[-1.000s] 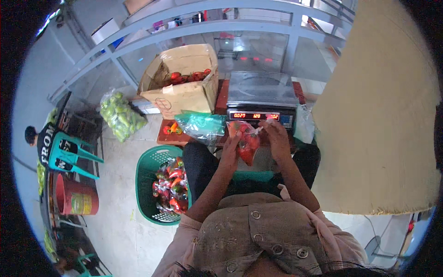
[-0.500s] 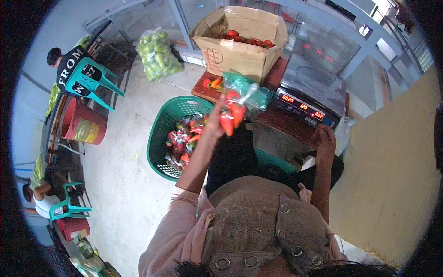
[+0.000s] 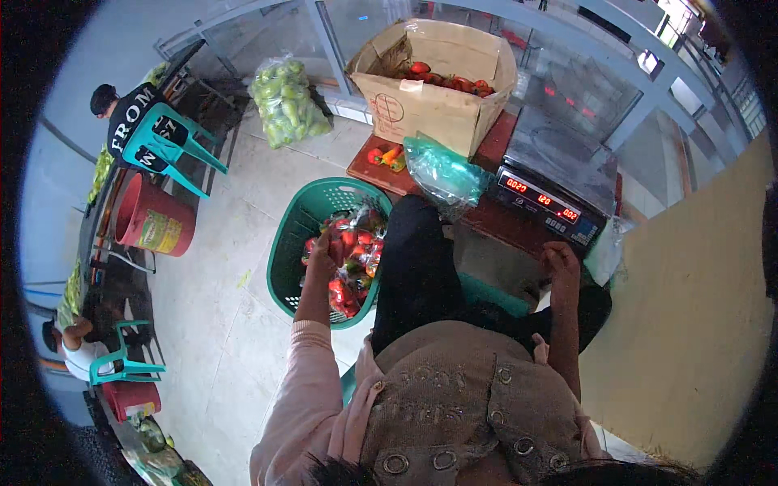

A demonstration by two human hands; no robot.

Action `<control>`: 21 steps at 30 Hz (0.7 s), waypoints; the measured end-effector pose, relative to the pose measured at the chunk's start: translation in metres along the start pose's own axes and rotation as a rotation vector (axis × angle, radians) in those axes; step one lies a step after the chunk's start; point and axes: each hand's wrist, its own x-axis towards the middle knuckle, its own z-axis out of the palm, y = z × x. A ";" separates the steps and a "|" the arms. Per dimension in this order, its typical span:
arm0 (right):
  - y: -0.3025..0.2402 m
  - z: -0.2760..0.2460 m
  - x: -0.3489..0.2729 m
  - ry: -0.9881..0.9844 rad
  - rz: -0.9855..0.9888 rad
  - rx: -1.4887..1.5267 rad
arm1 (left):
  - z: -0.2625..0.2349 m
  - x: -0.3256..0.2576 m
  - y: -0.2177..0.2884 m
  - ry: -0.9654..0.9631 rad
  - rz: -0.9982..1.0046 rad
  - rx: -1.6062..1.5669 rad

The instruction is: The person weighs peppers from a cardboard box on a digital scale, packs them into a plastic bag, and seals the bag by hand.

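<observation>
Lowered since half a second ago, the left hand (image 3: 322, 249) now sits in the green basket (image 3: 285, 257) at nine o'clock, fingers curled around a bag of red peppers (image 3: 344, 243) among the other bagged peppers. At three o'clock the right hand (image 3: 561, 263) rests loosely closed and empty below the scale (image 3: 559, 174). The cardboard box (image 3: 438, 113) stands at twelve o'clock.

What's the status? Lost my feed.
Left hand down in green basket, on bagged red peppers. Right hand at scale edge, empty. Nothing in the way.
</observation>
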 end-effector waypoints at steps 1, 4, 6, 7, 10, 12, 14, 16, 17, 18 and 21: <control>-0.010 0.014 -0.005 -0.072 -0.011 -0.027 | -0.032 0.002 0.009 0.109 -0.021 -0.063; -0.012 0.005 -0.003 -0.039 -0.091 -0.181 | -0.006 0.037 0.013 -0.036 -0.044 0.023; 0.005 0.000 0.000 -0.074 -0.068 -0.144 | 0.005 0.041 0.035 0.157 0.111 0.308; 0.013 0.001 0.003 -0.058 -0.068 -0.146 | 0.008 0.041 0.048 0.371 0.300 0.584; 0.028 0.009 0.008 -0.052 -0.121 -0.252 | 0.036 0.044 0.054 0.518 0.641 1.022; 0.032 0.005 0.013 -0.101 -0.226 -0.413 | 0.118 0.043 0.030 0.399 0.688 1.045; 0.032 0.022 0.021 -0.202 -0.206 -0.473 | 0.140 0.038 0.019 0.233 0.797 0.972; 0.045 0.037 0.034 -0.305 -0.190 -0.538 | 0.159 0.039 0.002 0.177 0.850 0.956; 0.063 0.045 0.044 -0.290 -0.229 -0.609 | 0.172 0.039 -0.008 0.166 0.875 1.022; 0.075 0.055 0.053 -0.279 -0.270 -0.677 | 0.182 0.039 -0.015 0.160 0.900 1.090; 0.077 0.080 0.081 -0.283 -0.557 -0.594 | 0.206 0.030 -0.036 0.170 0.968 1.348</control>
